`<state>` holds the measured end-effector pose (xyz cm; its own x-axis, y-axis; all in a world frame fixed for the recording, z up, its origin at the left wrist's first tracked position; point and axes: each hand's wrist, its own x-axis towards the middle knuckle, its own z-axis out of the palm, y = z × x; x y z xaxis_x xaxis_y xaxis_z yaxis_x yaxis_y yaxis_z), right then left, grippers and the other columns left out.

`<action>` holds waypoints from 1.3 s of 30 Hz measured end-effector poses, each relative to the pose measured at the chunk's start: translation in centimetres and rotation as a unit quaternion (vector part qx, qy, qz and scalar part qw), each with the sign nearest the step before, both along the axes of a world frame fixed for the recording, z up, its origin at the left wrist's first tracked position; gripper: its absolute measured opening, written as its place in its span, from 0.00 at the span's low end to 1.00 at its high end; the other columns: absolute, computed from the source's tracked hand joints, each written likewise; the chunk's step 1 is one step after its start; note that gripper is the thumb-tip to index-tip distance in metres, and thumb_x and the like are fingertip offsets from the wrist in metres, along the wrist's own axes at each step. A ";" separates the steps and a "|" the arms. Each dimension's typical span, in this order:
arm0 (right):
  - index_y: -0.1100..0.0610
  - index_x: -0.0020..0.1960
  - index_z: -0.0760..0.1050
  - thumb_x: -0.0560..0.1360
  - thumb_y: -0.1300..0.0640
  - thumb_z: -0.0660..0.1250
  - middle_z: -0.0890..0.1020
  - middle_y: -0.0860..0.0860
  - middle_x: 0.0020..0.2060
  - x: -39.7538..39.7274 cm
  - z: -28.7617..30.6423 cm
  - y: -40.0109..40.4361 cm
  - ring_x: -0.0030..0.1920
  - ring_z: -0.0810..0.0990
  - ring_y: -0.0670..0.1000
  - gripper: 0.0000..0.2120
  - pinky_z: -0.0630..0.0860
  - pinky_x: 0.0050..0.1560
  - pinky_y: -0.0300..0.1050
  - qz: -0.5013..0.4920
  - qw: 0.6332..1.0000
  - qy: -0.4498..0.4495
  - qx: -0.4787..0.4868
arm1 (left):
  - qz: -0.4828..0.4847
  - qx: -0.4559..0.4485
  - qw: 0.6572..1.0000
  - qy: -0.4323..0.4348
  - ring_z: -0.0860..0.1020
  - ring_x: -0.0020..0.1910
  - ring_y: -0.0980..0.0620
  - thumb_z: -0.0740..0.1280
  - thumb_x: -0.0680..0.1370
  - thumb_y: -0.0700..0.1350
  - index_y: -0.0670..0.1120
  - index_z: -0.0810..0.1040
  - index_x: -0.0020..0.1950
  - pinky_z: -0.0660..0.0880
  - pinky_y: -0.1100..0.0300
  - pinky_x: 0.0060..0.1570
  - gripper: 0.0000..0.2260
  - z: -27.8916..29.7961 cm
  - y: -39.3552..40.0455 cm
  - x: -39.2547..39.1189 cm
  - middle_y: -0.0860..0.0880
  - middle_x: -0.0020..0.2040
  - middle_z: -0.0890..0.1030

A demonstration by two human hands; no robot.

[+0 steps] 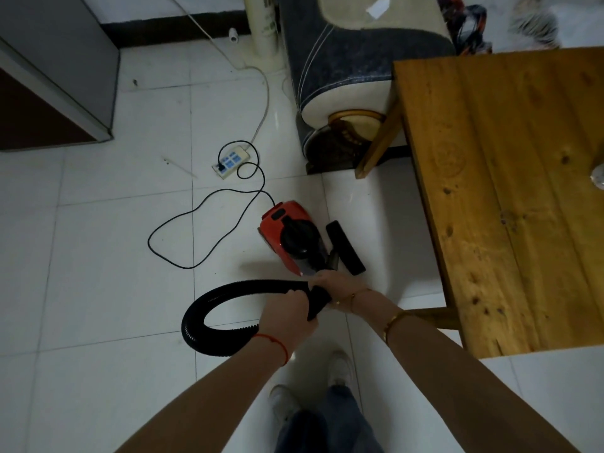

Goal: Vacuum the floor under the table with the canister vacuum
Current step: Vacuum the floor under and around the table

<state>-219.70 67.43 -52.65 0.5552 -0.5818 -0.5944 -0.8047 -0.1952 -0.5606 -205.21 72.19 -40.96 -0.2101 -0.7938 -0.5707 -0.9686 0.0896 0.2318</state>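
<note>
A red and black canister vacuum lies on the white tiled floor left of the wooden table. A black floor nozzle lies beside it on the right. The black ribbed hose curls in a loop to the left in front of me. My left hand grips the hose near its smooth cuff. My right hand holds the cuff end, close to the canister's front. Both hands touch the same end of the hose.
The vacuum's black cord loops across the floor to a white power strip. An upholstered armchair stands behind the table corner. A grey cabinet is at the far left. A glass object sits at the table's right edge.
</note>
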 end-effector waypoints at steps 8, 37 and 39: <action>0.51 0.42 0.75 0.75 0.65 0.61 0.75 0.48 0.41 1.0 1.2 -1.8 0.42 0.73 0.45 0.11 0.69 0.49 0.45 0.049 0.998 0.029 -0.024 | 0.008 -0.010 1.000 0.006 0.80 0.45 0.49 0.62 0.78 0.50 0.44 0.73 0.55 0.70 0.60 0.38 0.11 -0.7 -0.7 0.4 0.47 0.50 0.78; 0.59 0.50 0.75 0.70 0.63 0.67 0.79 0.57 0.51 -5.3 1.6 -21.8 0.52 0.78 0.57 0.09 0.75 0.55 0.54 0.048 0.998 0.019 -0.039 | 0.084 0.000 0.996 -0.010 0.74 0.32 0.52 0.64 0.76 0.54 0.44 0.75 0.50 0.71 0.60 0.33 0.13 -2.1 -20.5 -6.5 0.50 0.38 0.74; 0.58 0.49 0.74 0.70 0.62 0.67 0.78 0.57 0.50 -4.2 1.9 -20.9 0.51 0.77 0.56 0.08 0.75 0.54 0.55 0.044 0.998 0.006 -0.034 | 0.073 0.011 0.997 -0.021 0.75 0.35 0.51 0.64 0.76 0.54 0.44 0.74 0.51 0.71 0.60 0.35 0.14 -1.2 -20.0 -5.5 0.50 0.40 0.74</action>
<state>-223.86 46.57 -50.80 0.5995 -0.5702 -0.5616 -0.7889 -0.3028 -0.5348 -210.74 52.19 -42.16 -0.0694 -0.8018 -0.5935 -0.9797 -0.0574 0.1921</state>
